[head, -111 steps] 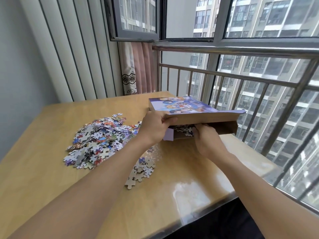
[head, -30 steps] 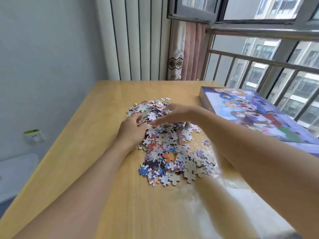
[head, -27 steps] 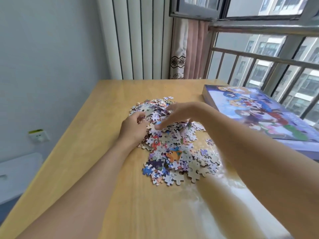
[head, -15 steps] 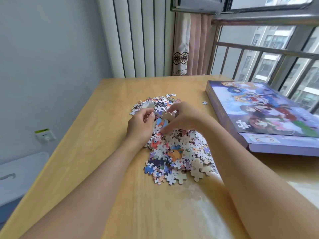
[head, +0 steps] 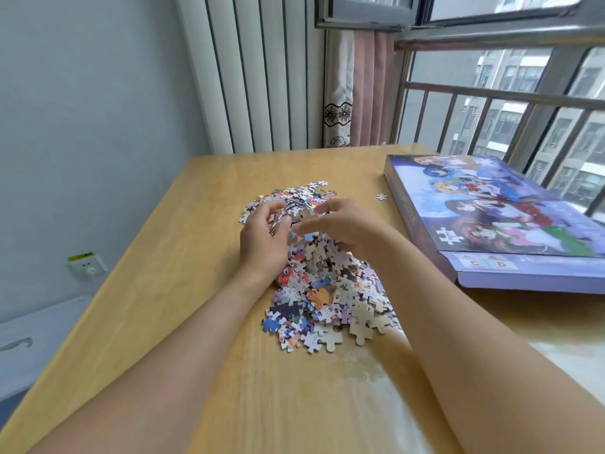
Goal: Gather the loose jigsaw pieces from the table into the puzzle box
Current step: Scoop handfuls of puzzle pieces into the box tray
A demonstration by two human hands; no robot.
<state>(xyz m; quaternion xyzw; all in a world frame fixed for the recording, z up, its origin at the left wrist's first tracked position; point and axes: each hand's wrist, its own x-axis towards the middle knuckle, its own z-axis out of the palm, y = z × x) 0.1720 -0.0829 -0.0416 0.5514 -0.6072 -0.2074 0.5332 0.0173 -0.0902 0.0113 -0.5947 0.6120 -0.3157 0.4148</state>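
A heap of loose jigsaw pieces (head: 322, 296) lies in the middle of the wooden table (head: 183, 290). My left hand (head: 263, 239) and my right hand (head: 347, 229) are cupped against each other over the far part of the heap, with a bunch of pieces gathered between the palms. The purple puzzle box (head: 497, 217), with a cartoon picture on its lid, lies flat at the right. One stray piece (head: 381, 196) sits alone between the heap and the box.
The table's left edge drops to a grey wall with a socket (head: 86, 263). A window with a metal railing (head: 510, 93) runs behind the box. A pink curtain (head: 360, 86) hangs at the far corner.
Both hands have drawn together over the heap and scooped pieces between them. Earlier they were at the box's open end. The view has shifted so the box shows more fully.
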